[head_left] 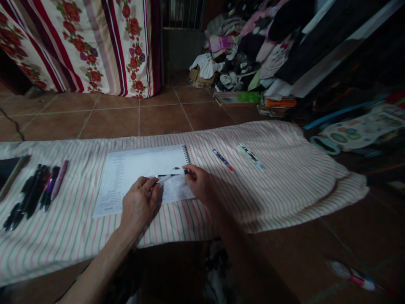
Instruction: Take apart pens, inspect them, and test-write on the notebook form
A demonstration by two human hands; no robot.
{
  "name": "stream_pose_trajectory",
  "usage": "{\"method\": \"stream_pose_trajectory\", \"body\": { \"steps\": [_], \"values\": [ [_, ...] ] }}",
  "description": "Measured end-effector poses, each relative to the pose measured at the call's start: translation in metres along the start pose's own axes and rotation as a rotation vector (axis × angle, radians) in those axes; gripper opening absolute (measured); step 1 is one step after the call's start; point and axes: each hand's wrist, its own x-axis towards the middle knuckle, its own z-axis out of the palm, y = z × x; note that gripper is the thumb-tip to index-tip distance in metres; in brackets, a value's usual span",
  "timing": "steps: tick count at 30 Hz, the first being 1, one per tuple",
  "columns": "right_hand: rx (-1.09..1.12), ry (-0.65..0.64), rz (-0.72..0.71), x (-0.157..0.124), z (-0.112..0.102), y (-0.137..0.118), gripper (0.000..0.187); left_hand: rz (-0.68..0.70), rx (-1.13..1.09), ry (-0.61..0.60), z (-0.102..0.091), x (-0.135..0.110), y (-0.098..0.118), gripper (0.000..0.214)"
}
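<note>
My left hand (139, 202) rests over the lower part of a spiral notebook (142, 162), its fingers closed on a clear pen barrel (165, 178). A thin dark pen refill (167, 175) lies along the page just beyond those fingers. My right hand (201, 185) is at the notebook's right edge, with thumb and finger pinching a small black pen part (186, 172), perhaps a cap. On the page near it lies a tiny dark pen piece (176, 168). Whether the refill touches the barrel is hard to tell in the dim light.
A striped cloth (284, 181) covers the low table. Several pens (38, 190) lie at the left beside a dark framed object (11, 171). To the right are a blue patterned pen (224, 160) and a white patterned pen (251, 156). Piled clothes (240, 46) stand beyond on the tiled floor.
</note>
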Motion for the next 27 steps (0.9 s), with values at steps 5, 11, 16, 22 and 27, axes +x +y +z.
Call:
{"method": "stream_pose_trajectory", "body": {
  "steps": [5,11,16,22,27],
  "values": [
    [-0.188,0.015,0.002,-0.004,-0.001,-0.008,0.029,-0.012,0.0,0.004,-0.001,0.001,0.002,0.03],
    [-0.31,0.034,0.032,-0.006,0.0,-0.013,0.028,-0.02,0.008,-0.013,-0.003,0.003,0.002,0.031],
    [-0.309,0.013,0.022,-0.006,-0.001,-0.014,0.028,-0.028,-0.011,-0.019,-0.003,0.003,0.002,0.032],
    [-0.288,0.018,-0.001,-0.006,-0.002,-0.014,0.024,-0.025,-0.015,-0.008,-0.002,0.005,0.002,0.031],
    [-0.2,0.082,-0.014,-0.005,-0.003,-0.018,0.022,-0.022,-0.033,-0.01,-0.003,0.004,0.001,0.032]
  ]
}}
